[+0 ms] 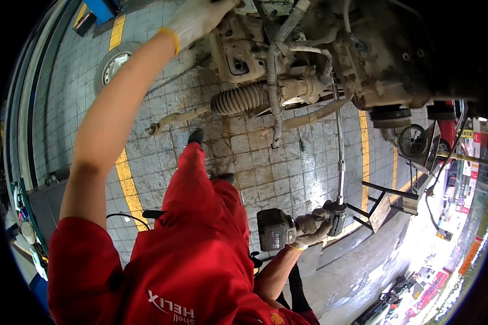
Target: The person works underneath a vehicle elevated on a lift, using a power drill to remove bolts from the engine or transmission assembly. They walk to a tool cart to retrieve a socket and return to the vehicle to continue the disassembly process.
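My right hand [312, 227], in a dirty work glove, is closed round the handle of a cordless impact wrench [337, 218]; its black battery [276, 229] sticks out to the left. A long metal extension bar [340, 151] runs up from the tool to the greasy underside of a vehicle [385, 70], where its far end is hard to make out. My left hand [199, 20], in a whitish glove, is raised at the top edge beside a dirty metal housing [238, 51]; its fingers are partly cut off. Below hang a ribbed steering boot [238, 99] and a corrugated hose [273, 81].
A tie rod end [153, 129] juts out at left. On the tiled floor [244, 157] lie a wheel [114, 67] and a small green-handled tool [302, 145]. A black metal frame stand [382, 203] is at right, with a red car [444, 127] behind it.
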{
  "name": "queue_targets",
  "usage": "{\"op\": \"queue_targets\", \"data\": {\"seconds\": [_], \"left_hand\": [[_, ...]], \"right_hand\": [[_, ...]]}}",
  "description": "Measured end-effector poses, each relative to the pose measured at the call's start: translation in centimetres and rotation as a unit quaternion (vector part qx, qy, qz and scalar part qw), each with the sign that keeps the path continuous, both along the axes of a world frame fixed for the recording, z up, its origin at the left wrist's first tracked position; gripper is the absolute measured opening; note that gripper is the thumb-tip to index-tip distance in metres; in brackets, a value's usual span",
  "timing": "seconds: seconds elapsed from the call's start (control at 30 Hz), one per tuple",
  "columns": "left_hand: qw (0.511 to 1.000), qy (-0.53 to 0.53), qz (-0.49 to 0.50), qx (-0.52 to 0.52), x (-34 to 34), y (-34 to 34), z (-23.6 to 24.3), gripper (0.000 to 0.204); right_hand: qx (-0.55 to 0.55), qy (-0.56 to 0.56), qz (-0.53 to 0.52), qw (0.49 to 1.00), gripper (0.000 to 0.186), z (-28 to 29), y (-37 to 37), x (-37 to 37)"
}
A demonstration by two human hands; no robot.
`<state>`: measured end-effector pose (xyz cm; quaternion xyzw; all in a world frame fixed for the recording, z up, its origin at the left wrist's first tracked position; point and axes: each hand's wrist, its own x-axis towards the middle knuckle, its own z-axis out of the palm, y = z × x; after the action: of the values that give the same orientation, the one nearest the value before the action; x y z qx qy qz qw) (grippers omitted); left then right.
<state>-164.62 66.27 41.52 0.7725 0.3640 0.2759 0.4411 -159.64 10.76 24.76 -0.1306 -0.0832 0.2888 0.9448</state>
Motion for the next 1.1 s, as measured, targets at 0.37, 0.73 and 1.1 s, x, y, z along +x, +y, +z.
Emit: {"op": "queue_targets", "data": {"seconds": [0.37,0.73,1.1], "left_hand": [[0.937,-0.101,-0.281,-0.181,-4.1,-18.0,-1.3,0.035],[0.904,-0.053,-0.315,-0.285,4.6,-34.0,-0.4,0.027],[0.683,0.139,-0.633,-0.338,9.9,-51.8,-5.3,0.008]], "right_hand": [[-0.055,0.006,-0.072,0.996,0.07,-5.6,-14.0,-3.8],[-0.164,0.104,-0.277,0.941,0.028,0.1,-20.1,-10.9],[-0.114,0.181,-0.399,0.892,0.035,1.8,-20.6,-15.2]]}}
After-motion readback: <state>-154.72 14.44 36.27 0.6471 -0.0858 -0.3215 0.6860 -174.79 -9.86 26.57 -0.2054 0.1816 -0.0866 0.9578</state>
